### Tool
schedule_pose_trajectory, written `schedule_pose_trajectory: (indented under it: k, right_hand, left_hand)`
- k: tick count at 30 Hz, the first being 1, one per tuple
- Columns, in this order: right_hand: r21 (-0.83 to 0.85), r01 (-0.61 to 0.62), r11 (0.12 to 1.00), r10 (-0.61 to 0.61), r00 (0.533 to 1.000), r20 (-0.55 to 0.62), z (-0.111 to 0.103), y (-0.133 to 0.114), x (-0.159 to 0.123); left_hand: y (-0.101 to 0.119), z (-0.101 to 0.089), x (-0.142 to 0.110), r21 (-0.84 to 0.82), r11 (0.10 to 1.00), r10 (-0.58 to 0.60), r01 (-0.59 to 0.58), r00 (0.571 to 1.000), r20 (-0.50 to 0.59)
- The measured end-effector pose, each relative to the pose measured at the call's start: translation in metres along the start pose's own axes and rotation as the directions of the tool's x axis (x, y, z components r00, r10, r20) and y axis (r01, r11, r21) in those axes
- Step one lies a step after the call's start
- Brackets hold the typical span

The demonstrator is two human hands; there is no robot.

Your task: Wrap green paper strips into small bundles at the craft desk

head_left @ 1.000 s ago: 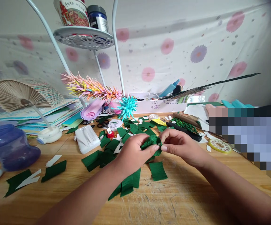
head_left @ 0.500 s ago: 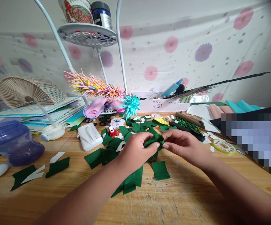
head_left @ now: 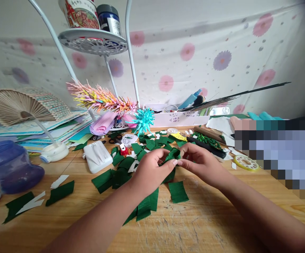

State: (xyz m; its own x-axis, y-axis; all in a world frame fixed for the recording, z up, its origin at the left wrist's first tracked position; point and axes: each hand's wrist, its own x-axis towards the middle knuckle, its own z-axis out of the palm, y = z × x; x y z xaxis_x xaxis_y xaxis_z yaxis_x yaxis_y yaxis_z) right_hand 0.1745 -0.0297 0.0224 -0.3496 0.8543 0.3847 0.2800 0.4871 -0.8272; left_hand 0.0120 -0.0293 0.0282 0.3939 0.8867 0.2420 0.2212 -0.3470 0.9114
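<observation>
Pinching a crumpled piece of green paper [head_left: 173, 154] above the wooden table [head_left: 207, 225], the left hand [head_left: 153, 167] had its thumb pressed toward its curled fingers, the paper caught between. The right hand [head_left: 203, 163] met the paper's right edge, thumb and forefinger nearly together, the other fingers bent. The paper looked wrinkled and folded over on top; its visible part slanted, rising toward the right, though the hands hid its lower end. Beneath lay a flat green square [head_left: 178, 192]; leftward were green scraps [head_left: 127, 163], then a white case [head_left: 97, 157].
</observation>
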Motion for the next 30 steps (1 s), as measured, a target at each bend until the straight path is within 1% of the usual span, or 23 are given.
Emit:
schedule_pose_trajectory:
  k: [3, 5, 8, 13, 16, 19, 26, 28, 30]
  right_hand:
    - [0.040, -0.009, 0.999, 0.009, 1.000, 0.000, -0.0014, 0.0001, 0.0006]
    - [0.028, 0.007, 1.000, -0.007, 1.000, 0.006, -0.0024, -0.0004, 0.0007]
    - [-0.005, 0.063, 0.998, -0.062, 0.998, 0.026, -0.0033, -0.0021, 0.0009]
    - [-0.014, 0.130, 0.991, -0.128, 0.989, 0.067, -0.0037, -0.0070, 0.0013]
    - [-0.013, 0.132, 0.991, -0.130, 0.987, 0.097, -0.0052, -0.0089, 0.0006]
    - [0.005, 0.109, 0.994, -0.109, 0.988, 0.109, -0.0065, -0.0085, -0.0006]
    - [-0.002, 0.021, 1.000, -0.021, 0.999, 0.042, -0.0011, -0.0049, -0.0013]
    - [-0.056, 0.041, 0.998, -0.040, 0.999, 0.020, 0.0009, -0.0059, -0.0017]
    - [-0.166, 0.118, 0.979, -0.124, 0.992, -0.026, 0.0027, -0.0080, -0.0025]
  left_hand:
    - [0.0011, -0.0012, 0.0007, -0.090, 0.995, -0.035, 0.038, 0.998, 0.044]
    - [0.0035, -0.0023, 0.0011, -0.119, 0.992, -0.041, 0.047, 0.998, 0.054]
    - [0.0060, -0.0031, 0.0012, -0.115, 0.991, -0.055, 0.061, 0.997, 0.055]
    - [0.0034, -0.0024, 0.0007, -0.112, 0.991, -0.062, 0.071, 0.995, 0.079]
    - [0.0031, -0.0027, 0.0009, -0.135, 0.989, -0.043, 0.054, 0.996, 0.083]
    - [0.0040, -0.0037, 0.0017, -0.164, 0.985, -0.043, 0.056, 0.996, 0.080]
    - [0.0003, -0.0054, 0.0030, -0.151, 0.986, -0.069, 0.077, 0.996, 0.061]
    - [-0.0017, -0.0046, 0.0026, -0.136, 0.989, -0.055, 0.060, 0.998, 0.037]
    - [-0.0032, -0.0032, 0.0018, -0.112, 0.993, -0.043, 0.042, 0.999, -0.003]
